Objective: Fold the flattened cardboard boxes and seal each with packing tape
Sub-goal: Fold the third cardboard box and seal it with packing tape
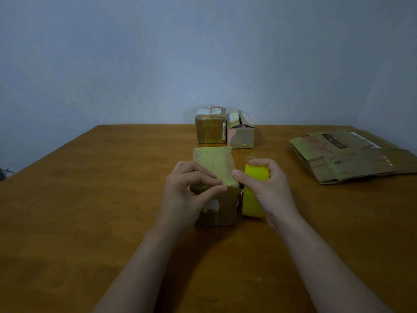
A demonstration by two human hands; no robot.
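Note:
A small folded cardboard box (214, 168) stands on the wooden table (90, 199) in front of me, its top covered with yellowish tape. My left hand (185, 195) pinches the tape at the box's near top edge with thumb and fingers. My right hand (268, 188) grips a yellow roll of packing tape (253, 197) just right of the box, its thumb reaching toward the box's corner. A short clear tape end sticks up above the roll.
Two taped boxes (211, 127) (240, 132) stand side by side at the table's far edge. A pile of flattened cardboard boxes (347, 157) lies at the right. A grey wall rises behind the table.

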